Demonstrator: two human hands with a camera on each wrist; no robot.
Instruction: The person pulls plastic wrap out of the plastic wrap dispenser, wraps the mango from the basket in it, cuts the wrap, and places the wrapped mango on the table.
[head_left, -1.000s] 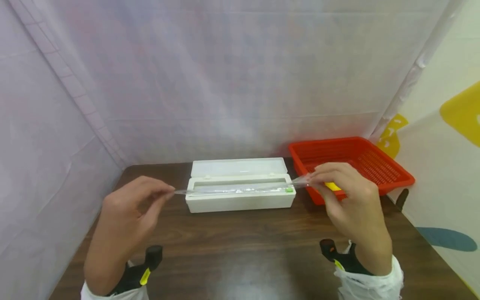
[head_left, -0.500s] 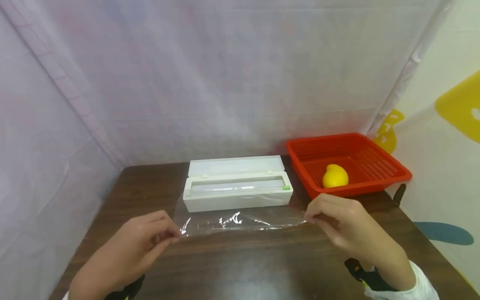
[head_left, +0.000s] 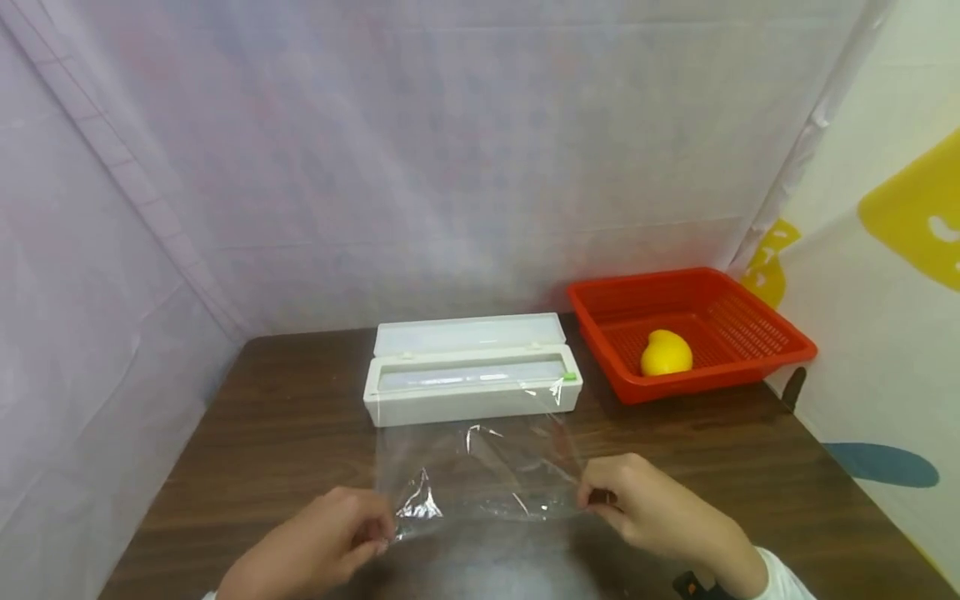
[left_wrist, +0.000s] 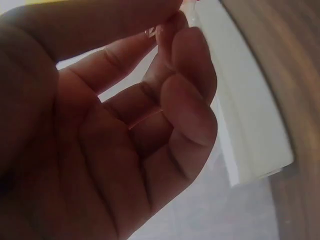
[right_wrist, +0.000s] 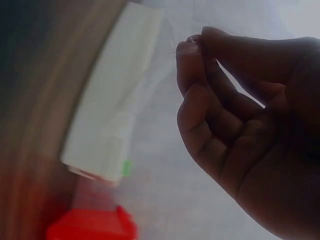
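Note:
A sheet of clear plastic wrap [head_left: 480,471] stretches from a white cling film dispenser [head_left: 472,407] toward the front of the table. My left hand [head_left: 322,533] pinches the sheet's front left corner between thumb and fingers. At the front right corner my right hand [head_left: 652,512] pinches it the same way. The dispenser's lid [head_left: 468,333] stands open at the back, and a film roll [head_left: 472,376] shows inside. On its right end sits a small green slider [head_left: 570,377]. In the right wrist view a bit of film shows at the pinching fingertips [right_wrist: 189,50].
A red plastic basket [head_left: 716,385] stands at the back right, beside the dispenser. One yellow mango-shaped fruit [head_left: 667,353] lies in it. The brown wooden table [head_left: 277,417] is bordered by white cloth [head_left: 480,167] at the back and sides.
Both hands have drawn the plastic wrap from over the dispenser toward the front edge, so a longer sheet lies out. The dispenser and basket keep their places.

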